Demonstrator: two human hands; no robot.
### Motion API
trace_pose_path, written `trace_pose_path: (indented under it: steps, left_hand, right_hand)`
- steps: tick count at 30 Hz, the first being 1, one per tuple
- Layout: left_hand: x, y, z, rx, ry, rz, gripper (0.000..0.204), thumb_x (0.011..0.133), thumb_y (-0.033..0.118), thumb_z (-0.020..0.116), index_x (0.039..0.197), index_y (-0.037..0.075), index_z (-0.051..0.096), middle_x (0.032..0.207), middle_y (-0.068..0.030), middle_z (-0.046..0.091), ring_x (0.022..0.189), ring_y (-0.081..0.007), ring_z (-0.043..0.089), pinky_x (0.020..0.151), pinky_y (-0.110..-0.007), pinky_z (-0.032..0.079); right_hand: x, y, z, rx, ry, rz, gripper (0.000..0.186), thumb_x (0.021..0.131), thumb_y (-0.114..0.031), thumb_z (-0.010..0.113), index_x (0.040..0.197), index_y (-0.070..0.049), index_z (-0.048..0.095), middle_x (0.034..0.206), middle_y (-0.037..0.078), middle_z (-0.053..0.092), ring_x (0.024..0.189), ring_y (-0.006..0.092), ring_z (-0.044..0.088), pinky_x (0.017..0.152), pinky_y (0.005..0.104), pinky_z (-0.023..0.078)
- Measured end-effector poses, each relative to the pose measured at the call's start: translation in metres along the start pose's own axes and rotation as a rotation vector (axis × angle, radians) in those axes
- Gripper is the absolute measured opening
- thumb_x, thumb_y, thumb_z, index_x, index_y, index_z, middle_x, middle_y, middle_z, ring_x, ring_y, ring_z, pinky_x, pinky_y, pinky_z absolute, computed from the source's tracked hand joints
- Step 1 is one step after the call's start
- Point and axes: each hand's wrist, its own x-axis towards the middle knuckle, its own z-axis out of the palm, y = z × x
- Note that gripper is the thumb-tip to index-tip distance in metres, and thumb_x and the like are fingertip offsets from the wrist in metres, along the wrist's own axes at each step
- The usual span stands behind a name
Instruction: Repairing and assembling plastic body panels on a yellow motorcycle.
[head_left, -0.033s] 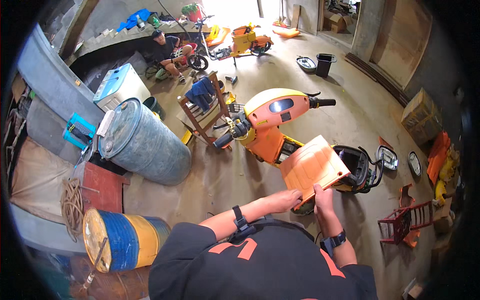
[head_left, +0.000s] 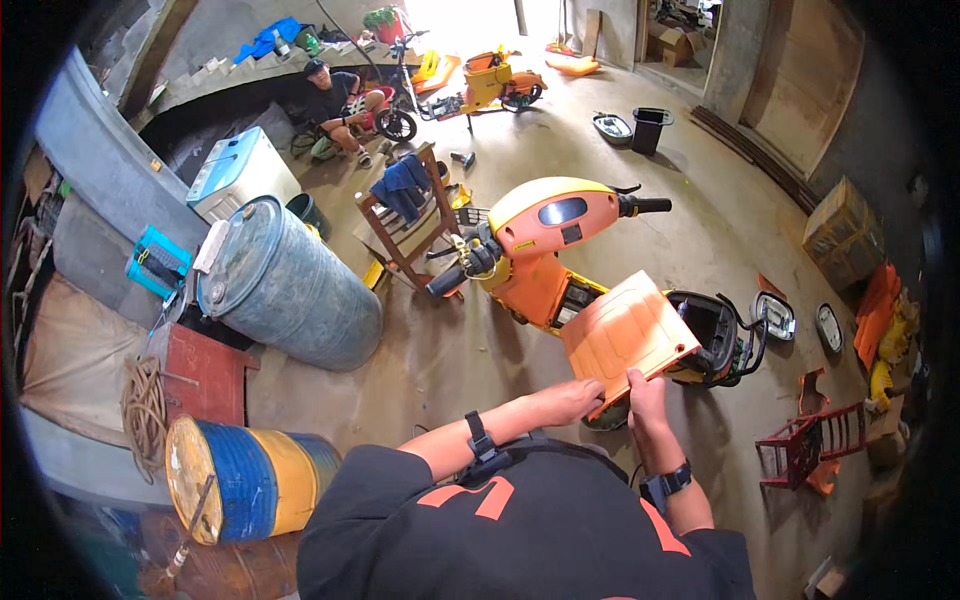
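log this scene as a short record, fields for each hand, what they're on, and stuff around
left hand: left hand at the near edge of the orange panel, grip partly hidden
right hand: right hand holding the same edge, thumb on top
beyond panel: yellow and orange scooter
left side: blue barrel, blue and yellow drum
right side: cardboard box
background: another person near a second scooter

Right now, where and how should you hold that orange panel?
The flat orange panel is probably best pinched along its near edge, from the near side: it is broad, and that edge faces the left hand and right hand, both touching it.
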Motion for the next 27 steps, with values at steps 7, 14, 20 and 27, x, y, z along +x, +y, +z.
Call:
trace_pose_path:
  steps: [7,14,20,27]
  left_hand:
    - [0.002,-0.004,-0.002,0.037,0.073,0.052,0.019,0.091,0.019,0.059,0.101,0.003,0.055,0.091,-0.0171,0.060,0.088,-0.0368,0.060,0.077,-0.044,0.048]
    - [0.004,-0.004,0.000,0.128,-0.005,0.030,0.021,0.091,0.021,0.059,0.100,0.003,0.056,0.089,-0.0176,0.060,0.086,-0.0374,0.061,0.075,-0.046,0.048]
    - [0.008,0.006,0.006,0.104,-0.040,0.020,0.020,0.092,0.021,0.057,0.100,0.002,0.056,0.088,-0.0182,0.061,0.086,-0.0376,0.060,0.074,-0.046,0.048]
    - [0.026,0.003,0.033,0.022,-0.012,-0.179,0.023,0.087,0.020,0.061,0.105,0.005,0.064,0.089,-0.0188,0.066,0.086,-0.0360,0.065,0.078,-0.044,0.051]
  right_hand:
    - [0.005,0.006,-0.003,0.047,0.033,-0.064,0.028,0.087,-0.004,0.058,0.111,0.012,0.056,0.103,0.012,0.064,0.090,0.0182,0.061,0.080,0.0316,0.049]
    - [0.015,0.023,-0.013,0.035,-0.001,0.011,0.029,0.088,-0.004,0.058,0.111,0.012,0.056,0.104,0.013,0.064,0.091,0.0188,0.061,0.082,0.0324,0.049]
    - [0.010,0.014,-0.018,0.011,0.003,0.042,0.031,0.087,-0.005,0.058,0.112,0.013,0.055,0.106,0.015,0.063,0.092,0.0191,0.061,0.082,0.0332,0.049]
    - [0.011,0.021,-0.043,0.108,-0.016,-0.135,0.036,0.088,-0.003,0.056,0.121,0.010,0.051,0.113,0.012,0.062,0.102,0.0195,0.061,0.090,0.0316,0.048]
